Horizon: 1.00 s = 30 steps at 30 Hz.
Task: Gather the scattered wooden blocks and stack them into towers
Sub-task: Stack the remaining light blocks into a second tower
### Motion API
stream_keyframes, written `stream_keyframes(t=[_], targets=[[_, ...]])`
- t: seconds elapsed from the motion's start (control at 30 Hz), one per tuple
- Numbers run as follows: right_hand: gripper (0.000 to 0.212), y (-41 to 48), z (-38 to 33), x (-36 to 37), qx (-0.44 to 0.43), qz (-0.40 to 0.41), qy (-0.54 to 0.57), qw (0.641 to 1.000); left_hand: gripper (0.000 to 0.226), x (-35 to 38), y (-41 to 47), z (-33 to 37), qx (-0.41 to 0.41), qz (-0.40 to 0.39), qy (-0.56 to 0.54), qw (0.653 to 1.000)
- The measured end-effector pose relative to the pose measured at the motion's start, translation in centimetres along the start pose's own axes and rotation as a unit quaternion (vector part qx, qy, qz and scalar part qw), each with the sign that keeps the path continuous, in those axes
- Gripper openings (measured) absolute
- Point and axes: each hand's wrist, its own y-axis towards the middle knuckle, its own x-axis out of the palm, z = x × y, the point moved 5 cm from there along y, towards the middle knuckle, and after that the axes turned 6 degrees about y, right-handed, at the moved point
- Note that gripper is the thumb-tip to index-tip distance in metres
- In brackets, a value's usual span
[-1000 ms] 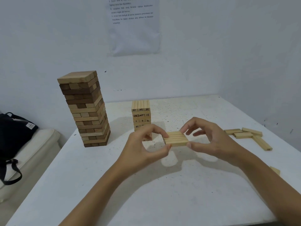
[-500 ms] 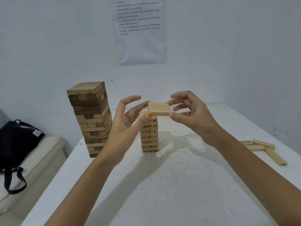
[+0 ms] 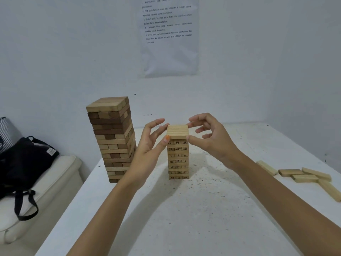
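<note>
A flat layer of blocks (image 3: 177, 130) sits at the top of the numbered tower (image 3: 178, 161) in the middle of the white surface (image 3: 184, 218). The left hand (image 3: 147, 154) pinches the layer's left edge and the right hand (image 3: 215, 143) pinches its right edge, so each grip is grasping it. A taller tower (image 3: 112, 137) stands just to the left. Loose blocks (image 3: 304, 175) lie well apart on the right. A black bag (image 3: 24, 163) rests on a cushion at far left.

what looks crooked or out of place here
The tall dark tower looks uneven: staggered layers, top sitting left of its base (lens may exaggerate). Loose blocks lie scattered far right. The numbered tower, its top layer held by left hand and right hand, looks straight.
</note>
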Motion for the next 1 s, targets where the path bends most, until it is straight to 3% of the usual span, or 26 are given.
stream_keyframes(t=[0.8, 1.0], targets=[[0.039, -0.4, 0.6, 0.6, 0.030, 0.006, -0.009, 0.999, 0.043, 0.1, -0.5, -0.4, -0.045, 0.009, 0.022, 0.999], [0.040, -1.2, -0.1, 0.8, 0.085, 0.047, 0.084, 0.992, 0.045, -0.2, 0.5, -0.4, -0.119, 0.070, 0.006, 0.990]])
